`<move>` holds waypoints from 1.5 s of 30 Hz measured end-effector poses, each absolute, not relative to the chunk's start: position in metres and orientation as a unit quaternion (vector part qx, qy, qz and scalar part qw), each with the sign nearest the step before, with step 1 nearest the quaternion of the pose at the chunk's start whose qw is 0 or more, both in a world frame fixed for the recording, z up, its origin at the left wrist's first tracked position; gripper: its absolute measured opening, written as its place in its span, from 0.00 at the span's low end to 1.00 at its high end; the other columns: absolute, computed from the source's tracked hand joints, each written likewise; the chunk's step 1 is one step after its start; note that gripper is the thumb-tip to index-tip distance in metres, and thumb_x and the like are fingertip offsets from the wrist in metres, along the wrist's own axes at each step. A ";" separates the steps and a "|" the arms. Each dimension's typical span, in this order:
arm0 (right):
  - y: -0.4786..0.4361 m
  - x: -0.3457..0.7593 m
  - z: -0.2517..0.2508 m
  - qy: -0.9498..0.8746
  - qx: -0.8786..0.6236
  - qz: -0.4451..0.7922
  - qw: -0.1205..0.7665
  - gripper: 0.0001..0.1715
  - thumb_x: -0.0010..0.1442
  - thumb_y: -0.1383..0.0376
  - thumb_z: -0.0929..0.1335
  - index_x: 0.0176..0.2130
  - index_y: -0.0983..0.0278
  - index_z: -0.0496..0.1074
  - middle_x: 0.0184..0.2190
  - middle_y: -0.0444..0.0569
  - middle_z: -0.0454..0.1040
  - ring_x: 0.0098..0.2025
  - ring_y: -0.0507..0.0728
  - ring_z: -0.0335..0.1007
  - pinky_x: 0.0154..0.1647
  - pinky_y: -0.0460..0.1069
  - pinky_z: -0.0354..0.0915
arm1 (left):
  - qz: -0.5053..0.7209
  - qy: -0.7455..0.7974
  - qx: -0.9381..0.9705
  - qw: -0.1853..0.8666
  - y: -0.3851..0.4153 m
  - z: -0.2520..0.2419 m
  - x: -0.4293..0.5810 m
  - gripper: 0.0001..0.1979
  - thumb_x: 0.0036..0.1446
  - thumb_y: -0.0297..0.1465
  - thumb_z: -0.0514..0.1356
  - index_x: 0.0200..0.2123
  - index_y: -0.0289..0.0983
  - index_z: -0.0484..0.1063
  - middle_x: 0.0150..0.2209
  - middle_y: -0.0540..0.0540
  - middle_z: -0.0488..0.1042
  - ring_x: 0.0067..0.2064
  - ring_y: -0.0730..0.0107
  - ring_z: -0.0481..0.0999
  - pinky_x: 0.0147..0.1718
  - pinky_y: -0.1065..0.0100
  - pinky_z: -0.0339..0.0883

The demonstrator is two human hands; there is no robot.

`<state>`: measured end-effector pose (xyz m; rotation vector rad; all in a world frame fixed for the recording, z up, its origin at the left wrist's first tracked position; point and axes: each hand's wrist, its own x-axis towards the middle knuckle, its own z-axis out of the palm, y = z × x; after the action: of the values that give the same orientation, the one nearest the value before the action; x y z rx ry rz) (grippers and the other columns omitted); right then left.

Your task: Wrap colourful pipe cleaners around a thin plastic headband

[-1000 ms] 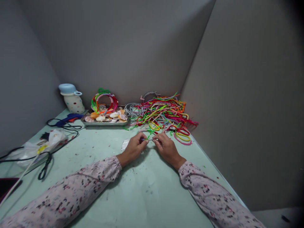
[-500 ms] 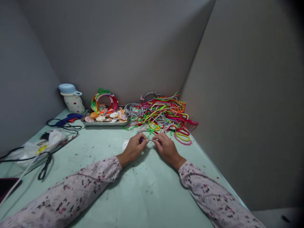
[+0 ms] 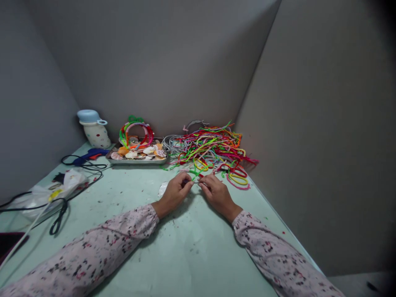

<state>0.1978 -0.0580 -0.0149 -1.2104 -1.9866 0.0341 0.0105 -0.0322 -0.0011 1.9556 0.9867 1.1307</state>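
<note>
The pale green worktop (image 3: 185,247) carries it all. Just past both hands sits a big tangle of bright pipe cleaners (image 3: 213,150), and further off to the left of the left hand there's a metal tray (image 3: 137,160) of shells. The left hand (image 3: 173,194) and right hand (image 3: 216,194) are almost touching, fingertips pinched on one thin pipe cleaner (image 3: 194,180) stretched between them. I'd guess it's featherlight, fuzzy so not slippery, and bends easily, so pinching close to the spot being worked makes sense.
</note>
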 end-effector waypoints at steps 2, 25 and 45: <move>-0.058 0.198 -0.015 -0.788 -0.474 0.016 0.394 0.10 0.64 0.65 0.64 0.45 0.60 0.73 0.40 0.50 0.73 0.42 0.56 0.71 0.42 0.50 0.68 | 0.425 0.374 0.761 0.316 -0.032 -0.001 0.011 0.06 0.58 0.34 0.55 0.33 0.36 0.67 0.28 0.50 0.67 0.30 0.73 0.65 0.31 0.71 0.60; -0.057 0.198 -0.014 -0.731 -0.446 0.017 0.515 0.08 0.63 0.65 0.64 0.42 0.59 0.71 0.39 0.49 0.74 0.43 0.56 0.70 0.43 0.52 0.69 | 0.482 0.375 0.748 0.259 -0.035 0.003 0.011 0.11 0.61 0.35 0.55 0.42 0.37 0.73 0.39 0.45 0.70 0.35 0.72 0.69 0.33 0.70 0.64; -0.057 0.198 -0.015 -0.750 -0.432 -0.009 0.502 0.05 0.62 0.67 0.65 0.40 0.61 0.70 0.36 0.49 0.73 0.40 0.56 0.69 0.39 0.50 0.67 | 0.483 0.353 0.764 0.241 -0.039 0.004 0.012 0.09 0.59 0.32 0.57 0.42 0.37 0.72 0.40 0.45 0.70 0.33 0.74 0.70 0.31 0.72 0.65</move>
<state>0.1982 -0.0566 -0.0149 -1.0429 -1.8119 -0.0229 0.0122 -0.0387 0.0035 2.0913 0.9659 1.3202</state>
